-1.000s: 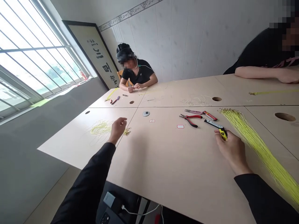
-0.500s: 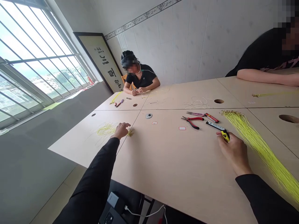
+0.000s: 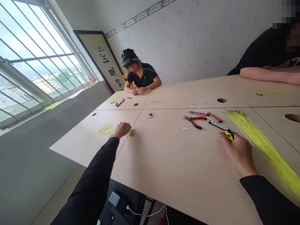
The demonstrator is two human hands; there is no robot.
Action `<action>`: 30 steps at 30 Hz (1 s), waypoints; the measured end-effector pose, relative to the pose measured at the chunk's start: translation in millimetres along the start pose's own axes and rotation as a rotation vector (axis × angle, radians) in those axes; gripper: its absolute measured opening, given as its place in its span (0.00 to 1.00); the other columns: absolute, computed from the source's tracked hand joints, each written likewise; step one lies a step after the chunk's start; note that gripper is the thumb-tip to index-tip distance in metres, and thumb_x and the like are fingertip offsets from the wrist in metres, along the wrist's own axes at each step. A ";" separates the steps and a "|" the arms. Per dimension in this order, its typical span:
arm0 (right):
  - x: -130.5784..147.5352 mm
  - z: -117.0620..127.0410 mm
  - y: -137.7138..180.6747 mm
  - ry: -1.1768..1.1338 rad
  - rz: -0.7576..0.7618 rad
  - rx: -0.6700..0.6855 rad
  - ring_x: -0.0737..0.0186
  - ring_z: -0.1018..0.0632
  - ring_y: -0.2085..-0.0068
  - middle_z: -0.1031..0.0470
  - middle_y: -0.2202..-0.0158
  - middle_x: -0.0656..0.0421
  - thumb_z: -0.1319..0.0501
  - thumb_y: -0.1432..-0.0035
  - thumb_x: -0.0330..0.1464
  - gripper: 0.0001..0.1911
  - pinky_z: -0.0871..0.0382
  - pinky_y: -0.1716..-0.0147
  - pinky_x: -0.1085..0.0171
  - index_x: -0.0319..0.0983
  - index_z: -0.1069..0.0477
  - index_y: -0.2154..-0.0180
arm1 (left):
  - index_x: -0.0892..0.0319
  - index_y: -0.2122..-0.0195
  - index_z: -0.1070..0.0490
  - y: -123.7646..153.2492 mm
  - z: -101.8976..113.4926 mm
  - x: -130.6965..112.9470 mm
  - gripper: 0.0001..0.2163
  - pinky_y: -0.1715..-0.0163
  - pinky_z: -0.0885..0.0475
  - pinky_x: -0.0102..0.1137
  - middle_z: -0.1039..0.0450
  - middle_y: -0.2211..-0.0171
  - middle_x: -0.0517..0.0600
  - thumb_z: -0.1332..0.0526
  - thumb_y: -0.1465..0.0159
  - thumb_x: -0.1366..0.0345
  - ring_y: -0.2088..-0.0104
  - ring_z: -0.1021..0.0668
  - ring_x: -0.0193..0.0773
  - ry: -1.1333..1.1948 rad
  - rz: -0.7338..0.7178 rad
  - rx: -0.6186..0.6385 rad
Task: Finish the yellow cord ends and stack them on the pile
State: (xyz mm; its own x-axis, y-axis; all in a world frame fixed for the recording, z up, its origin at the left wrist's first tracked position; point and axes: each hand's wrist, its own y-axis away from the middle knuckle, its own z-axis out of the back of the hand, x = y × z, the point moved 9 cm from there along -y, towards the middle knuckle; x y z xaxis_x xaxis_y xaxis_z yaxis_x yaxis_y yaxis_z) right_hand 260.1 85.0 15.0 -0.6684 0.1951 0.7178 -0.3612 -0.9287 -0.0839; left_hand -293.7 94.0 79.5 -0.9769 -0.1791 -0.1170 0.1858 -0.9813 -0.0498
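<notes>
My left hand [image 3: 122,130] hovers low over the table with its fingers curled, right next to a small clump of gold-coloured wire ends [image 3: 131,133]. A loose tangle of thin yellow cord [image 3: 106,129] lies just beyond it. My right hand [image 3: 239,151] pinches a small yellow-and-black object [image 3: 229,136] at its fingertips. That object meets the end of a black strip-shaped package with white lettering [image 3: 217,125]. A long bundle of yellow cords [image 3: 260,143] fans out to the right of my right hand.
Red-handled pliers [image 3: 194,122], a pink-handled tool [image 3: 198,113] and a red packet [image 3: 214,117] lie near my right hand. Co-workers sit at the far end [image 3: 140,79] and right [image 3: 264,59] of the table, which has round holes [image 3: 221,100]. A phone [image 3: 110,217] lies below its near edge.
My left hand has come down from above the table to beside the gold clump, and its fingers have curled. My right hand has shifted slightly right, and the view has tilted a little.
</notes>
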 end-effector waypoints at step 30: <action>-2.8 -1.6 -2.6 -0.009 -0.018 0.015 0.51 0.28 0.67 0.25 0.71 0.52 0.46 0.46 0.42 0.21 0.40 0.68 0.61 0.39 0.22 0.59 | 0.61 0.56 0.30 11.9 28.9 7.8 0.11 0.64 0.28 0.33 0.21 0.66 0.54 0.48 0.36 0.69 0.64 0.21 0.40 0.356 0.192 -0.312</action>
State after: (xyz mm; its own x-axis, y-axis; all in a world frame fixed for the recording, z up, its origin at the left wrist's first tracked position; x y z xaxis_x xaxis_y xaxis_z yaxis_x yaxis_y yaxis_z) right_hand 261.9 87.4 12.1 -0.6562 0.2090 0.7250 -0.3632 -0.9297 -0.0608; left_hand -302.2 78.9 106.7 -0.8354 -0.2656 -0.4811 0.4343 -0.8556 -0.2817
